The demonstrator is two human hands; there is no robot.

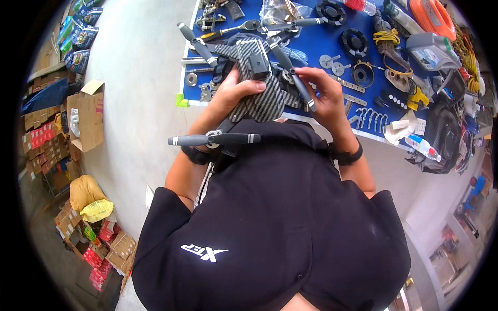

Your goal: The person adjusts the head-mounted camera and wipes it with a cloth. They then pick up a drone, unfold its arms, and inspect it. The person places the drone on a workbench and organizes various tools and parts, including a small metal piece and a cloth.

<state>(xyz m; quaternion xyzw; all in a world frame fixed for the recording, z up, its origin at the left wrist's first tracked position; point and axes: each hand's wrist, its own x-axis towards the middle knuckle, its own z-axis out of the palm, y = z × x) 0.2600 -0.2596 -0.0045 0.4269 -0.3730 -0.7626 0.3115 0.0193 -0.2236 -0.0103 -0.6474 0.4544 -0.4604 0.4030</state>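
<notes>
A drone (264,101) with a carbon-fibre-patterned body is held close to my chest, over the near edge of the table. My left hand (232,94) is closed round the left side of its body, thumb on top beside a small black block (257,66). At its right side, my right hand (322,94) has its fingertips on a grey propeller (294,75) with white bands. More propellers spread from the other arms; the near-left propeller (213,139) lies above my left wrist. The drone's underside and my left fingers beneath it are hidden.
The blue table (324,42) carries a ratchet wrench (231,29), black round parts (355,42), several hooks (371,118), a grey jug (433,52) and a coiled orange hose (433,18). A green corner guard (182,100) caps the table's corner. Cardboard boxes (87,119) stand at left.
</notes>
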